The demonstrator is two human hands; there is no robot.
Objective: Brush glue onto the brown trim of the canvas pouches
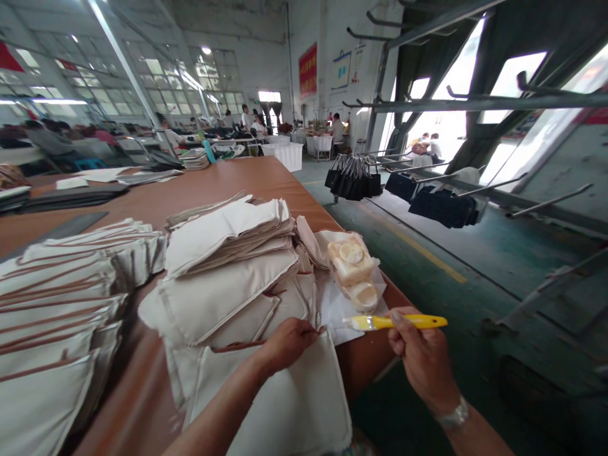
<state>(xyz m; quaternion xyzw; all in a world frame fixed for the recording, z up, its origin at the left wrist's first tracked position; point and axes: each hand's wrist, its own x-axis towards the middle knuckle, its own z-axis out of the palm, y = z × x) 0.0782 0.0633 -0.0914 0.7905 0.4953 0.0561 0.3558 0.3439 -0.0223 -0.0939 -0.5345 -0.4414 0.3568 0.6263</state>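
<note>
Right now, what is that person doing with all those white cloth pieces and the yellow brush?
A person sits at a long brown table heaped with stacks of cream cloth pieces. The left hand presses on the nearest piece, at its top edge. The right hand holds a yellow brush level, bristles pointing toward the cloth. Just beyond the brush sits a small tub in a plastic wrap, with something pale in it. Other workers are far back in the hall.

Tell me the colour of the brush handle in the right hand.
Yellow: the brush handle in the right hand, seen in the head view.
</note>
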